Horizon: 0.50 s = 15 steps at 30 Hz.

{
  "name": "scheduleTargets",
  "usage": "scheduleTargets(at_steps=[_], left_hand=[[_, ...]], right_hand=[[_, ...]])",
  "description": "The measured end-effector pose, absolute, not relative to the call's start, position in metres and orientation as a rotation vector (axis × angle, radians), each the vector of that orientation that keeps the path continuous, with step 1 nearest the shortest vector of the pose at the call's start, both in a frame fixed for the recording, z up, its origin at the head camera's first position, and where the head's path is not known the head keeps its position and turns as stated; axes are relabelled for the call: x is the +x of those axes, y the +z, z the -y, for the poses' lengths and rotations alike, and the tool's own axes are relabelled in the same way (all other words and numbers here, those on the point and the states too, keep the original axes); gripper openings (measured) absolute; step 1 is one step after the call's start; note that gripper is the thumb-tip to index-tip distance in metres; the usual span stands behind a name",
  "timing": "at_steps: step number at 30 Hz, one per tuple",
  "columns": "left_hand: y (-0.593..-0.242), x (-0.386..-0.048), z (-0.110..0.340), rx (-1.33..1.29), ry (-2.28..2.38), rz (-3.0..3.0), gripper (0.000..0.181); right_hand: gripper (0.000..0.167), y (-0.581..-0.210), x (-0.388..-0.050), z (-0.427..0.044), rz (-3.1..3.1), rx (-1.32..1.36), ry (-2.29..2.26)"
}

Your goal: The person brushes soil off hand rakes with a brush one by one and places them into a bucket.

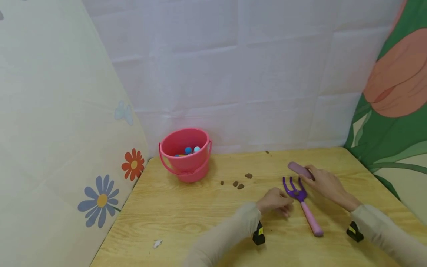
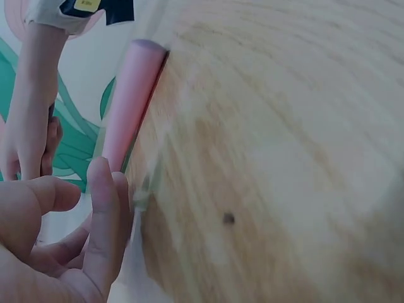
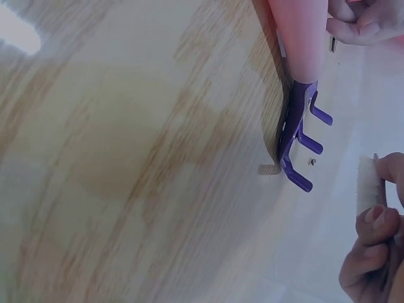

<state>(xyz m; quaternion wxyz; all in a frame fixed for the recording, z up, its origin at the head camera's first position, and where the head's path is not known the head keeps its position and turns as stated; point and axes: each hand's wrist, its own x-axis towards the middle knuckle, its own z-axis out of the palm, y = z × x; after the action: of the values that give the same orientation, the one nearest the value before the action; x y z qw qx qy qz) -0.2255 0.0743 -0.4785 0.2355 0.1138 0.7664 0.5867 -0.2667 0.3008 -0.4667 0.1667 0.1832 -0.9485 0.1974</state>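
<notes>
My right hand [image 1: 328, 184] grips a flat mauve brush [image 1: 300, 170] at the right side of the table. Pale bristles on the brush [image 3: 367, 183] show in the right wrist view. A hand fork [image 1: 310, 217] with purple tines and a pink handle lies on the wood between both hands, tines pointing away from me. Just left of the fork is my left hand [image 1: 275, 201], its fingers loosely bent and holding nothing. In the left wrist view, a gap separates its thumb from its fingers [image 2: 104, 221]; whether they touch the pink handle [image 2: 132, 101], I cannot tell.
A pink bucket [image 1: 193, 168] with blue and pale balls inside stands at the back left. Several brown crumbs [image 1: 241, 186] are scattered mid-table. A torn white patch [image 1: 157, 243] marks the front left. White cloth [image 1: 233, 74] hangs behind the table [image 1: 186, 207].
</notes>
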Motion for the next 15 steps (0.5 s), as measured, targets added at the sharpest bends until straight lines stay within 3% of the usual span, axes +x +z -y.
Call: scheduleTargets(at_steps=[15], left_hand=[[-0.483,-0.215,-0.107,0.156,1.681,-2.117,0.020]], right_hand=[[0.046,-0.462,-0.266,-0.304,2.721,0.500,0.572]])
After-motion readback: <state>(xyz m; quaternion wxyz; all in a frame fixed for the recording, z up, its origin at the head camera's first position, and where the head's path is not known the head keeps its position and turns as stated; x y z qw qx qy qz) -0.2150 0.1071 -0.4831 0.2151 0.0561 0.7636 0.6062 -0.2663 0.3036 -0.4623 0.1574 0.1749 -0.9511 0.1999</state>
